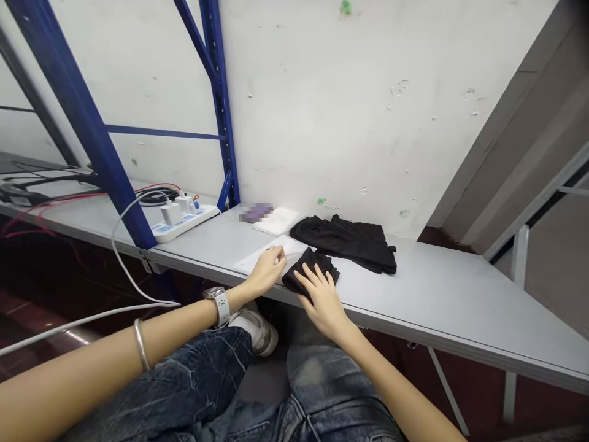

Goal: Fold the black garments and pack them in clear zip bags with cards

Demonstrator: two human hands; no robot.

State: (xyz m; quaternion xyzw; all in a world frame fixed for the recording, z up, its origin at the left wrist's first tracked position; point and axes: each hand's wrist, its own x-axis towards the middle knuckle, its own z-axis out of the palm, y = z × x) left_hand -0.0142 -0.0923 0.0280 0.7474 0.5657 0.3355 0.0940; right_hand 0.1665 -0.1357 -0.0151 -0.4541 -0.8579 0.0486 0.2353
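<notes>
A small folded bundle of black cloth lies at the front edge of the grey shelf. My right hand rests on top of it, fingers spread and flat. Just to the left, my left hand has its fingers curled and closed on the clear-and-white plastic bag. The bag lies flat, and its see-through part reaches up to the cloth bundle. Behind my right hand a larger black garment is spread out, loosely crumpled.
A stack of white plastic bags lies near the wall beside a blurred purple item. To the left stand a blue rack post and a power strip with chargers. A white cable hangs over the shelf edge.
</notes>
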